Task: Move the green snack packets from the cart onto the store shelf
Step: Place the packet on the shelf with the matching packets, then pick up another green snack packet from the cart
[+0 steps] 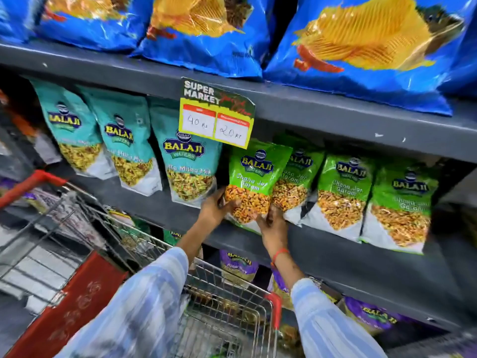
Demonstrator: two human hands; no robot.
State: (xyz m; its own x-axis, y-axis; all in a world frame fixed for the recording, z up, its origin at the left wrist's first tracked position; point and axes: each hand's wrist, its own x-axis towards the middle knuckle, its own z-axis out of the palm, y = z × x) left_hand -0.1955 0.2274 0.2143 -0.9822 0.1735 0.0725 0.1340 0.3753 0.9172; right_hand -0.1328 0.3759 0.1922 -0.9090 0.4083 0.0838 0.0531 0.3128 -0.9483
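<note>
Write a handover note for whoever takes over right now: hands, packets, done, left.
Left hand and right hand: both grip the lower corners of one green Balaji Chana Jor Garam packet, upright at the middle shelf edge, beside the teal Balaji packets.
Done: three more green packets stand on that shelf to its right.
Left: seat this packet and let go. The cart basket holds more packets, one partly green, but blur hides the count.

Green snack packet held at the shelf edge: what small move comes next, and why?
Probably push the green snack packet back onto the grey metal shelf, then let go. Both hands, left and right, grip its base, and it stands ahead of the neighbouring green packets.
</note>
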